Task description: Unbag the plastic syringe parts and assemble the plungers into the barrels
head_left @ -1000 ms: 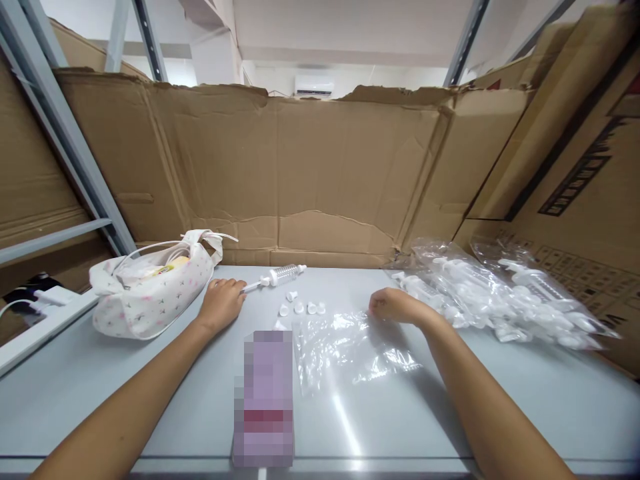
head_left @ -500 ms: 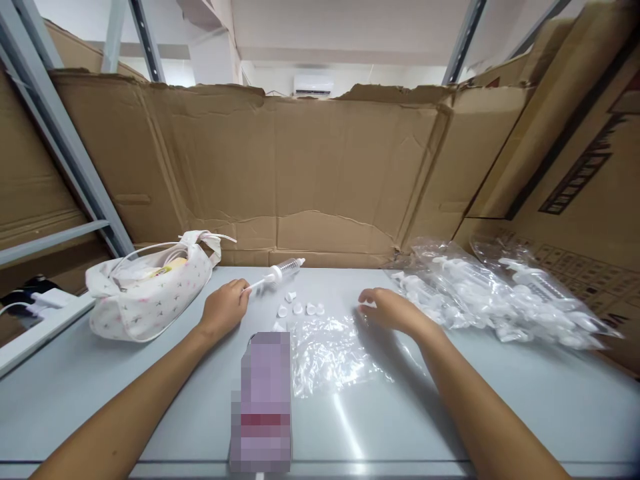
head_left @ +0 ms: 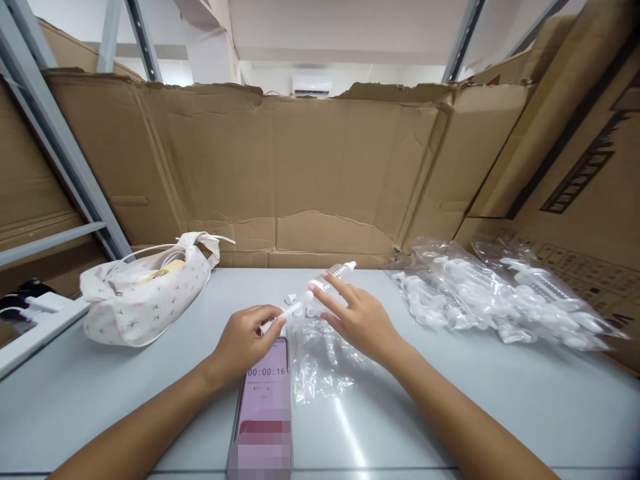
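Note:
A clear plastic syringe point(head_left: 344, 271) with a white plunger and tip is tilted up to the right above the table. My left hand point(head_left: 246, 339) pinches the end of its plunger between thumb and fingers. Over the near side of the barrel, my right hand point(head_left: 364, 321) has its fingers spread; they reach the barrel without wrapping round it. Small white caps or nozzles point(head_left: 291, 298) lie below the syringe, partly hidden by it. A crumpled clear plastic bag point(head_left: 313, 380) lies under my right hand.
A phone point(head_left: 265, 400) with a running timer lies at the front. A white patterned pouch point(head_left: 145, 303) sits left, beside a power strip point(head_left: 45, 333). Bags of similar white parts point(head_left: 465, 287) are piled right. Cardboard point(head_left: 300, 173) walls the back of the grey table point(head_left: 390, 427).
My left hand has brought the syringe rightward and nearer from the back of the table. My right hand has moved left to the barrel, its fingers now spread.

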The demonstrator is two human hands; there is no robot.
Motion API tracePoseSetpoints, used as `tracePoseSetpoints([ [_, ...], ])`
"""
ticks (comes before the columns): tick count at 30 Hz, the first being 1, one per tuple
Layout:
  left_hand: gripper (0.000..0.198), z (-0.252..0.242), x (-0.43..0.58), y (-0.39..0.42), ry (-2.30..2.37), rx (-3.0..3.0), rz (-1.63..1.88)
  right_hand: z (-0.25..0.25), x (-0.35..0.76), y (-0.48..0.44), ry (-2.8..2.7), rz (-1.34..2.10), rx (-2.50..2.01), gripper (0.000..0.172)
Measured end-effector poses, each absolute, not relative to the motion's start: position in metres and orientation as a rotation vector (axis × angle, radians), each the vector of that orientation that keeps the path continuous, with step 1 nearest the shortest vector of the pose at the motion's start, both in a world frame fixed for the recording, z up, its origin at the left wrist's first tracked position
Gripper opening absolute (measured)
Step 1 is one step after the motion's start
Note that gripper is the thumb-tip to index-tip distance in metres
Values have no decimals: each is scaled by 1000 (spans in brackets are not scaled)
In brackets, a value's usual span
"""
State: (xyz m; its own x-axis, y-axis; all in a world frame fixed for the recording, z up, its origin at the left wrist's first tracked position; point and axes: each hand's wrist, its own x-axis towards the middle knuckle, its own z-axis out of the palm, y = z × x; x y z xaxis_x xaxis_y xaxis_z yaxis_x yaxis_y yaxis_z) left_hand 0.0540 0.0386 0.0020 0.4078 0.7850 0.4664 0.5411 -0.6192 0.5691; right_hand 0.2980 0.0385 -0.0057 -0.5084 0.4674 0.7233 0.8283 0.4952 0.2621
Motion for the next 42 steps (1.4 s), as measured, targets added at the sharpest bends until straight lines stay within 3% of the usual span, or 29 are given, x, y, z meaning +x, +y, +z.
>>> tracePoseSetpoints([
  [3,32,7,54,29,897,2298,1023,-5,298,39,-2077,-924,-1012,36],
  [6,55,10,51,26,645,2211,1053,-3,300,39,-1948,-832,-928,38],
  [8,59,8,50,27,610,2203,1099,1,301,37,-1844,-577,-906,41],
  [12,36,0,52,31,864,2426,1167,10,297,28,-1541,233,-882,41],
  [15,50,-7,57,34,1023,2589,1146,11,290,24,-1381,749,-768,37],
  [18,59,-10,59,34,1101,2639,1150,6,281,24,-1328,1128,-693,37],
  [22,45,-10,56,35,1139,2665,1200,-2,273,25,-1298,1452,-618,45],
  [29,39,-8,53,36,1143,2600,1014,3,275,21,-1412,1199,-943,41],
  [36,42,-1,57,24,1116,2355,797,3,277,20,-1430,1189,-915,43],
  [42,47,-6,57,27,1071,2325,874,2,280,23,-1412,1139,-873,37],
])
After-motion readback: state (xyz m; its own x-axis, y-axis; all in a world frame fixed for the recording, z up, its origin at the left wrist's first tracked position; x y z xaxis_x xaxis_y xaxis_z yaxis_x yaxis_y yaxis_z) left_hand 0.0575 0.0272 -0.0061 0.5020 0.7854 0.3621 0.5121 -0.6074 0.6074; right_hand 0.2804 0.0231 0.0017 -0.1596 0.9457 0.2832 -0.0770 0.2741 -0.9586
